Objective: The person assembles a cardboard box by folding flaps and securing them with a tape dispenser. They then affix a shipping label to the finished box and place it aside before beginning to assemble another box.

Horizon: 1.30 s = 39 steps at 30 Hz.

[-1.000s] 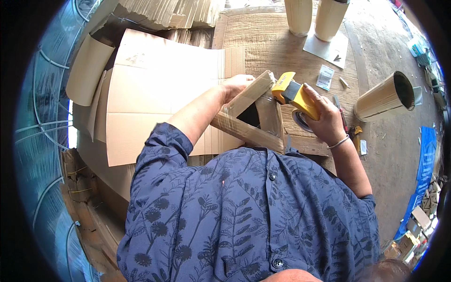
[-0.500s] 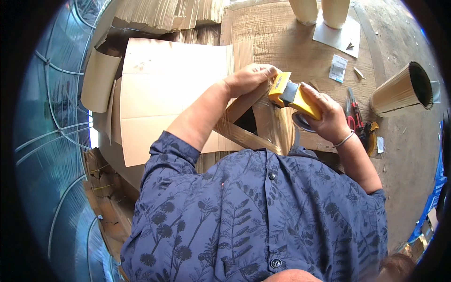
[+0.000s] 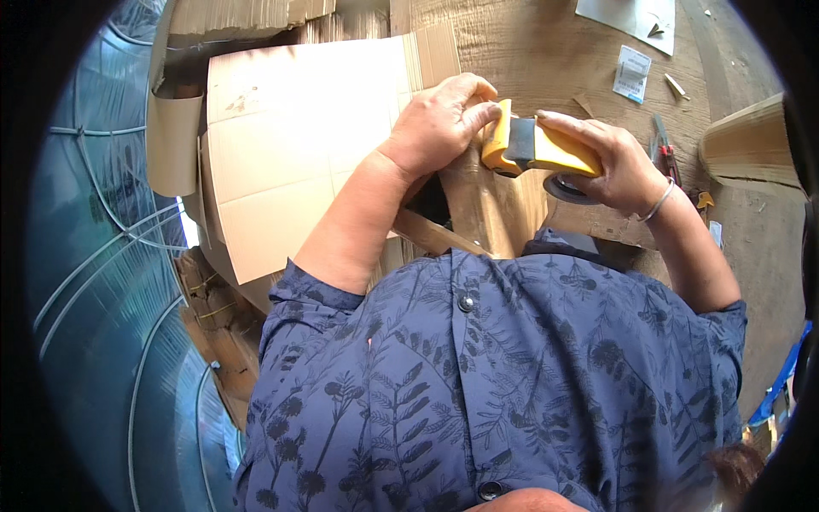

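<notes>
My right hand (image 3: 618, 154) is wrapped around a yellow tape dispenser (image 3: 565, 154) with a dark band across its middle. A tape roll (image 3: 570, 189) shows under its near side. At the dispenser's front end, my left hand (image 3: 444, 124) is closed, thumb against the fingers, very near the yellow tip. What its fingertips pinch is hidden. Below both hands is a brown cardboard piece (image 3: 482, 205) with folded flaps and a dark opening (image 3: 429, 203) beside it, close to my body. My left forearm reaches over a large flat cardboard sheet (image 3: 281, 162).
On the wooden table (image 3: 529, 51) lie a printed label (image 3: 631, 74), a white sheet (image 3: 636, 19) and a cutter (image 3: 665, 149). A cardboard tube (image 3: 746, 145) stands at the right. Stacked cardboard (image 3: 247, 19) is at the far left, beside blue plastic sheeting (image 3: 94, 282).
The view has shifted, so the table things sit higher and further right. My left thumb has come down beside the dispenser's tip. The dispenser stays in my right hand and is turned more level.
</notes>
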Each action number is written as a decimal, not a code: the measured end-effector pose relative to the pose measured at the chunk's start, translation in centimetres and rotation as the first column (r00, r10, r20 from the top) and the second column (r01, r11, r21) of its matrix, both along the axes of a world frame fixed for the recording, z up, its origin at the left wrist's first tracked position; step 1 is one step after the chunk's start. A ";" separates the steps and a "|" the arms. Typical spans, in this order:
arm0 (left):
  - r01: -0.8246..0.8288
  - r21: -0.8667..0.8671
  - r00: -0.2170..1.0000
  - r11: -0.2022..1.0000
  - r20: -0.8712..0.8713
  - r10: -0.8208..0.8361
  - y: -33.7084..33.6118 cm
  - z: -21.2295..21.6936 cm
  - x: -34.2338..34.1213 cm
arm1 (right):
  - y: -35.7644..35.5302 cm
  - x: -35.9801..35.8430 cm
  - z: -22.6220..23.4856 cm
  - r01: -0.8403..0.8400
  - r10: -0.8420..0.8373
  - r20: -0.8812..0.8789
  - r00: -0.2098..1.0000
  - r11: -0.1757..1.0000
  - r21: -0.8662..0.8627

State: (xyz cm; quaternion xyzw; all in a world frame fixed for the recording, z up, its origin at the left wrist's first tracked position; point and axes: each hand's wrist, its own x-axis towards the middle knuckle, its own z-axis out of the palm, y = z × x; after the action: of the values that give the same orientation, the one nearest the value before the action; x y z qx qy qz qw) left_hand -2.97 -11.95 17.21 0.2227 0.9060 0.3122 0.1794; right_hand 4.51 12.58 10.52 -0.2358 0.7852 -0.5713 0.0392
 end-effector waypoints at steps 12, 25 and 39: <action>0.019 -0.011 1.000 1.000 0.001 -0.019 -1.3 -0.5 0.0 | 0.1 0.8 -4.6 -0.146 0.132 0.115 0.985 0.981 0.125; 0.046 -0.011 0.994 0.999 -0.101 -0.046 -1.7 -0.8 -0.2 | 0.7 1.1 -3.4 -0.240 0.182 0.180 0.967 0.889 0.391; 0.034 -0.095 0.985 0.995 -0.165 -0.050 -0.7 -0.4 0.0 | 1.2 -1.1 -5.9 -0.024 -0.184 0.451 0.873 0.909 0.417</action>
State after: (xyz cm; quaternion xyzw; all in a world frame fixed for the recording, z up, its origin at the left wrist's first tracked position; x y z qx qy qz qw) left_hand -3.01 -12.65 16.86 0.2585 0.9264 0.2464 0.1196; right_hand 3.43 13.79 4.58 -0.0398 0.8618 -0.4355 0.2571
